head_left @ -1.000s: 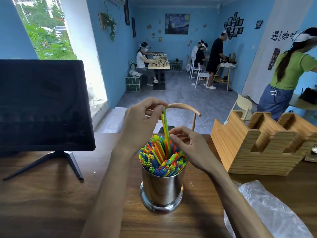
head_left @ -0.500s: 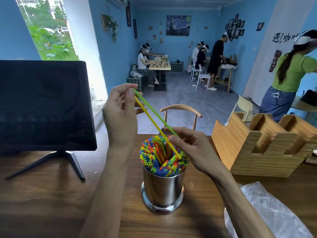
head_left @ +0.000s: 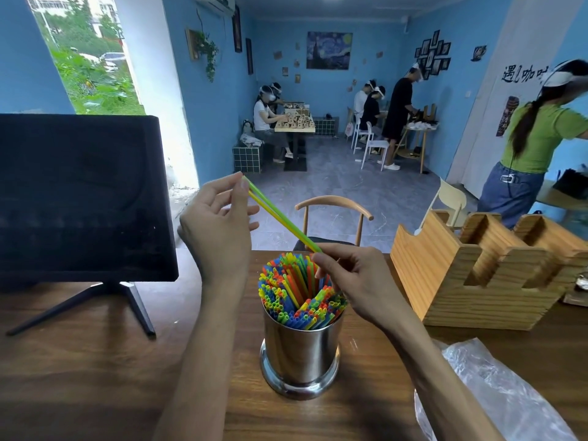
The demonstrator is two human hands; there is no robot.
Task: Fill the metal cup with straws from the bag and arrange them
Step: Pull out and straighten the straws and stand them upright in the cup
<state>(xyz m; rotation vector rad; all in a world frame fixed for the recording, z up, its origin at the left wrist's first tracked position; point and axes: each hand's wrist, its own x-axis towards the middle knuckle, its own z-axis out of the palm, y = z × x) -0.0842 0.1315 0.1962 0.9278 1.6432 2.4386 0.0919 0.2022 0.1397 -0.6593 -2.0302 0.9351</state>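
Pinching 2 straws [head_left: 280, 214], 1 green and 1 yellow: left hand [head_left: 219, 230], fingers [head_left: 237, 189] closed on the upper ends, raised above and left of the cup. Right hand [head_left: 356, 278]: fingers curled round the lower ends of the same 2 straws, just over the cup's mouth. Straws slant from upper left down to right. Metal cup [head_left: 300, 354]: upright on the wooden surface [head_left: 79, 377], packed with coloured straws [head_left: 299, 297] standing on end. Clear plastic bag [head_left: 496, 386]: lying crumpled on the surface, right of the cup, apart from it. Wooden slotted holder [head_left: 477, 272]: further right. Dark monitor [head_left: 79, 198] on a stand: left.
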